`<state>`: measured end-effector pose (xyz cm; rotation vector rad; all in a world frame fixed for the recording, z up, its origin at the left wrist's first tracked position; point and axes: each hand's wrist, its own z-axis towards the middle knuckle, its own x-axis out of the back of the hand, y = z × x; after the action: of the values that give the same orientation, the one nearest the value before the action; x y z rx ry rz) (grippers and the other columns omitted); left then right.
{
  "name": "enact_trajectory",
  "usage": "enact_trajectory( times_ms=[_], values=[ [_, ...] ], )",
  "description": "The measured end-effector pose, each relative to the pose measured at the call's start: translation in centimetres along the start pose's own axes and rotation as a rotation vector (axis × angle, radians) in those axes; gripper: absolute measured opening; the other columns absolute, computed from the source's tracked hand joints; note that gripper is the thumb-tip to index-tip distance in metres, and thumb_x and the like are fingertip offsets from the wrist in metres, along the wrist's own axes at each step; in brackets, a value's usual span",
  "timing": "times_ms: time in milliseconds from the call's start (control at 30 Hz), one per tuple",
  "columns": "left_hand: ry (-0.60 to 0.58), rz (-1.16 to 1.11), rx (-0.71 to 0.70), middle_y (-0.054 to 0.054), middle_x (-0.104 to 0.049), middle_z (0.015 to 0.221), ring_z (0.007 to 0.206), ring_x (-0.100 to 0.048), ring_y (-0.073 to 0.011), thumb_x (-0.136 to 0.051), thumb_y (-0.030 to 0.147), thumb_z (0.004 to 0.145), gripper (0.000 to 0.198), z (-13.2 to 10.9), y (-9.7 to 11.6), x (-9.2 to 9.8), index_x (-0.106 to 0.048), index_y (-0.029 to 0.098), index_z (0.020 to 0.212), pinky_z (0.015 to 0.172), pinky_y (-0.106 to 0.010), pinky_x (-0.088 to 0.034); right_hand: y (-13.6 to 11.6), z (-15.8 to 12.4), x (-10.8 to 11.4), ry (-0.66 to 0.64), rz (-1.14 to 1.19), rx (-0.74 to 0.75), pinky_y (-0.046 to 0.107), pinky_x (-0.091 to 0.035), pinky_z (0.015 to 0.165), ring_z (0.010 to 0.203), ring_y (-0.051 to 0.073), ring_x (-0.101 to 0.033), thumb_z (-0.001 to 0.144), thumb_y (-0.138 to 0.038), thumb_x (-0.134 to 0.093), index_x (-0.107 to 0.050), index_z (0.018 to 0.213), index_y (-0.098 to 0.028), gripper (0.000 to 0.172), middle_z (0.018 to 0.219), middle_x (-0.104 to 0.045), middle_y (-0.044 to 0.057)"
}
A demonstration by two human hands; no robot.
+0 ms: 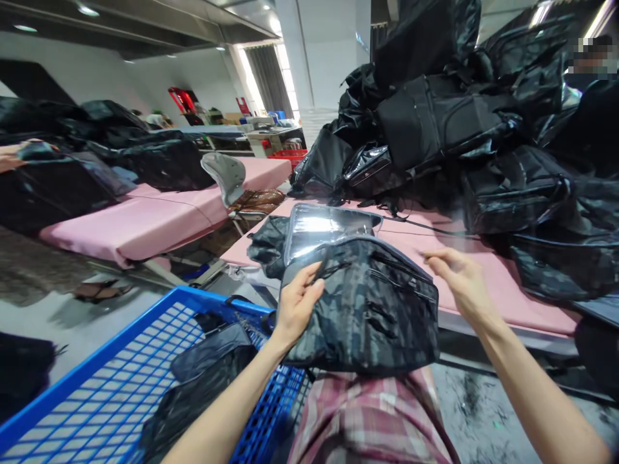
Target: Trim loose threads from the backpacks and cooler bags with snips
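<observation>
A dark camouflage bag (372,316) rests on my lap, over my plaid trousers (358,419). My left hand (296,303) grips the bag's upper left edge, thumb on the front panel. My right hand (459,277) hovers at the bag's upper right corner, fingers pinched together; whether anything is between them I cannot make out. Behind the bag, a clear plastic sleeve (324,225) lies on the pink table (483,277).
A tall heap of black bags in plastic (459,122) covers the pink table at the right. A blue mesh crate (120,386) with dark bags stands at my left. More bags sit on a second pink table (145,219). A person stands at the far right (592,58).
</observation>
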<state>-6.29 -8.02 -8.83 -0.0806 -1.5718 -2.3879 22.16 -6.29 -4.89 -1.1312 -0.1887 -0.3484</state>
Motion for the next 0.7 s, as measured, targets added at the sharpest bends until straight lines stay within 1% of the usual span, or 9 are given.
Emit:
enact_trajectory(
  times_ms=[33,67,167,233,300,400,533,633,700],
  values=[
    [0.053,-0.031,0.045,-0.007,-0.064,0.104,0.093,-0.059,-0.019,-0.054,0.039,0.077,0.043,-0.3,-1.2,0.9,-0.057,0.014,0.112,0.08,-0.027,-0.046,2.2,-0.3,0.4,0.089,0.054,-0.067,0.026,-0.043,0.067,0.073,0.014,-0.056,0.075,-0.042,-0.057,-0.063,0.085,-0.017,0.027,0.08,-0.064,0.003],
    [0.113,-0.05,0.096,-0.008,-0.063,0.106,0.096,-0.058,-0.0202,-0.056,0.04,0.075,0.045,-0.8,-2.4,1.9,-0.057,0.014,0.111,0.083,-0.028,-0.045,4.6,-0.9,0.6,0.118,0.07,-0.132,0.027,-0.043,0.068,0.074,0.014,-0.056,0.073,-0.044,-0.059,-0.062,0.089,-0.017,0.031,0.082,-0.064,0.003],
    [0.288,-0.032,0.242,-0.008,-0.062,0.109,0.103,-0.055,-0.023,-0.063,0.043,0.067,0.051,-3.2,-5.8,4.3,-0.059,0.013,0.108,0.09,-0.031,-0.042,11.6,-4.4,-0.6,0.116,0.001,-0.348,0.029,-0.043,0.065,0.068,0.015,-0.055,0.063,-0.05,-0.065,-0.062,0.09,-0.013,0.046,0.075,-0.062,0.003],
    [0.343,-0.009,0.309,-0.008,-0.062,0.11,0.105,-0.054,-0.0239,-0.064,0.046,0.064,0.055,-5.1,-7.6,5.2,-0.058,0.013,0.107,0.092,-0.032,-0.041,14.8,-7.3,-2.2,0.117,-0.035,-0.439,0.03,-0.044,0.063,0.065,0.016,-0.055,0.06,-0.055,-0.064,-0.062,0.084,-0.011,0.05,0.07,-0.062,0.005],
    [0.327,0.006,0.358,-0.008,-0.062,0.109,0.103,-0.055,-0.0238,-0.064,0.048,0.065,0.056,-6.9,-9.0,5.6,-0.057,0.014,0.109,0.092,-0.033,-0.042,16.5,-9.6,-3.5,0.119,-0.052,-0.483,0.031,-0.045,0.064,0.066,0.018,-0.057,0.062,-0.059,-0.06,-0.062,0.08,-0.012,0.051,0.07,-0.063,0.006],
    [0.315,0.041,0.405,-0.007,-0.063,0.106,0.1,-0.057,-0.0229,-0.063,0.049,0.065,0.056,-8.7,-10.3,5.7,-0.056,0.016,0.11,0.089,-0.033,-0.044,17.0,-10.9,-4.3,0.119,-0.075,-0.516,0.031,-0.045,0.067,0.071,0.019,-0.059,0.065,-0.058,-0.057,-0.063,0.083,-0.013,0.049,0.076,-0.065,0.008],
    [0.323,0.057,0.429,-0.007,-0.063,0.105,0.098,-0.057,-0.0229,-0.063,0.05,0.065,0.057,-9.5,-10.7,5.7,-0.055,0.016,0.111,0.087,-0.032,-0.045,15.5,-10.3,-4.6,0.041,-0.268,-0.451,0.03,-0.044,0.069,0.074,0.018,-0.06,0.062,-0.051,-0.064,-0.063,0.09,-0.018,0.044,0.082,-0.066,0.004],
    [0.277,0.04,0.439,-0.008,-0.062,0.107,0.099,-0.057,-0.0229,-0.061,0.048,0.068,0.055,-9.6,-10.4,5.3,-0.054,0.016,0.112,0.086,-0.031,-0.046,12.2,-9.8,-6.7,-0.08,-0.489,-0.272,0.027,-0.043,0.067,0.075,0.017,-0.06,0.076,-0.038,-0.054,-0.062,0.085,-0.019,0.022,0.082,-0.065,0.002],
    [0.249,0.036,0.442,-0.009,-0.062,0.109,0.1,-0.058,-0.023,-0.06,0.047,0.071,0.054,-9.9,-10.3,4.9,-0.053,0.015,0.114,0.086,-0.031,-0.046,8.6,-10.0,-9.4,-0.182,-0.481,-0.136,0.024,-0.042,0.065,0.073,0.015,-0.06,0.081,-0.023,-0.045,-0.061,0.077,-0.019,0.017,0.079,-0.065,0.002]
  ],
)
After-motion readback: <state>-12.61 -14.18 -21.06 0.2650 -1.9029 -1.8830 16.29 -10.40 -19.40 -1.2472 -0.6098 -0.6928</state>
